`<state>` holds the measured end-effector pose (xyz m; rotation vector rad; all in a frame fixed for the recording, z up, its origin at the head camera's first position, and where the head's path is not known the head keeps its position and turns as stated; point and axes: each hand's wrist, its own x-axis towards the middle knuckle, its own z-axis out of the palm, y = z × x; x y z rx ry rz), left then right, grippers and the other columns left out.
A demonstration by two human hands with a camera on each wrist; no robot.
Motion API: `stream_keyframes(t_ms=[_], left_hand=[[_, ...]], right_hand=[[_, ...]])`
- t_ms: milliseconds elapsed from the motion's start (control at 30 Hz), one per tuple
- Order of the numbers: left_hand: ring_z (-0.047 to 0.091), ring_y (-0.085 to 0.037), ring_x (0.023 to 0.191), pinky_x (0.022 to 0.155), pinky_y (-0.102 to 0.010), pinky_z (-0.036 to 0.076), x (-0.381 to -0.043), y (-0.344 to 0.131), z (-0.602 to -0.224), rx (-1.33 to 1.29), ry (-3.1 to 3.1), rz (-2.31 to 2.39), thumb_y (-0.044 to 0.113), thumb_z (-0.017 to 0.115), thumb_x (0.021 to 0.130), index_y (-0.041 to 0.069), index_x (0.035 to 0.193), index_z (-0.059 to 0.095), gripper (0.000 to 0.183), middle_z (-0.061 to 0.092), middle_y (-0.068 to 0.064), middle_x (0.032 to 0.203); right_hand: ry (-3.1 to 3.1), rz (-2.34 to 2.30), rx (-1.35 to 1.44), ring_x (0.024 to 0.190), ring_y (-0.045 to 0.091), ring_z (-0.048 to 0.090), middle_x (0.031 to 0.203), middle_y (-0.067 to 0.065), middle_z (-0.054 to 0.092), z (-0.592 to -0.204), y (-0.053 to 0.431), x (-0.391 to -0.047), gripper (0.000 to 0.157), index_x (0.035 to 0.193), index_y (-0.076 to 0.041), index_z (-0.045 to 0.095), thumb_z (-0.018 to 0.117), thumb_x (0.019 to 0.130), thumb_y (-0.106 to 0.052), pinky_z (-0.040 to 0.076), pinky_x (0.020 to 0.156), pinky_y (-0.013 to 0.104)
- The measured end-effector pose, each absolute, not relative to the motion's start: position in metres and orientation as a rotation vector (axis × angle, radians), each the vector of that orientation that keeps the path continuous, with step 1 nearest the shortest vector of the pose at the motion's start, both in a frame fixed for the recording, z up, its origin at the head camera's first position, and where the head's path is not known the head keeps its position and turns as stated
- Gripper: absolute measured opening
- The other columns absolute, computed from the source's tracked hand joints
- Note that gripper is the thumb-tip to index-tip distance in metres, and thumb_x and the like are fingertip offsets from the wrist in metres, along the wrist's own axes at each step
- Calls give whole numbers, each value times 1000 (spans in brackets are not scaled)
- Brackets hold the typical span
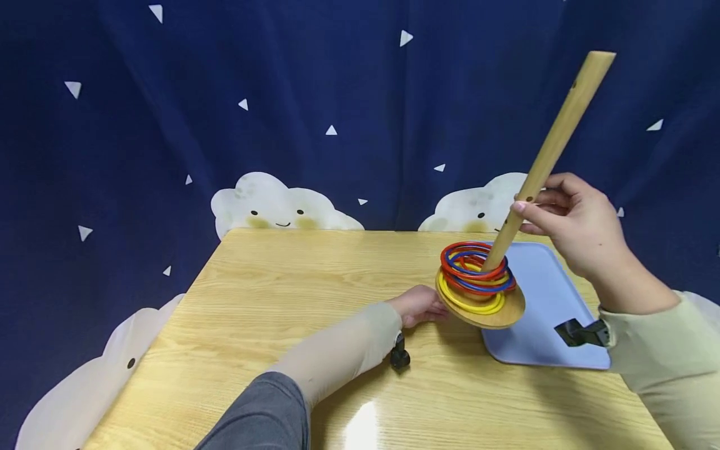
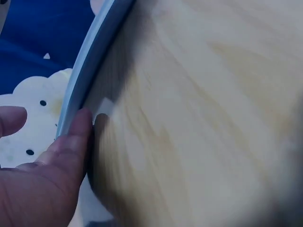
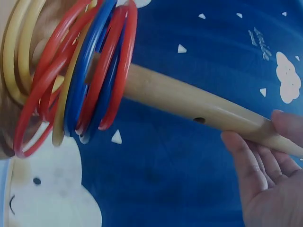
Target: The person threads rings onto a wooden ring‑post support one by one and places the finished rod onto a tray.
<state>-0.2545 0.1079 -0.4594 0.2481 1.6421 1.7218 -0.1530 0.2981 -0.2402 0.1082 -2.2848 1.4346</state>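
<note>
A wooden pole (image 1: pixel 554 144) stands tilted to the right on a round wooden base (image 1: pixel 514 307), raised at an angle over the table and tray. Several red, blue and yellow rings (image 1: pixel 489 289) circle the pole's lower end. My right hand (image 1: pixel 582 228) pinches the pole around mid-height, thumb on one side, fingers on the other. In the right wrist view, a small hole shows in the pole (image 3: pixel 180 100) between that hand and the rings. My left hand (image 1: pixel 419 306) touches the base's left edge, its fingertips partly hidden; its thumb (image 2: pixel 12 120) is apart from the base.
A light blue tray (image 1: pixel 548 300) lies on the wooden table (image 1: pixel 292 269) behind and to the right of the base. A dark blue curtain (image 1: pixel 315 81) with white triangles and clouds hangs behind the table. Black straps with cameras sit on both wrists.
</note>
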Motion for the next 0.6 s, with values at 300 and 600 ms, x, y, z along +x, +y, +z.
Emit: stream_keyframes(t_ms=[300,600], left_hand=[[75,-33,85,73,-33,63,-248,159,-459,201,1952,1687,-8,64,95,-16,96,70,11,74,-24,90],[58,-11,43,51,-17,46,-258,188,-462,294,2454,1172,13,81,89,5,61,72,31,65,-3,53]], right_hand=[[-2246,1321,-92,77,-11,66,86,-26,65,-235,326,-155,23,110,-20,56,73,97,-11,57,65,15],[-2210,1273,-121,75,-14,64,84,-30,63,-237,337,-157,26,106,-23,56,73,96,-7,56,63,12]])
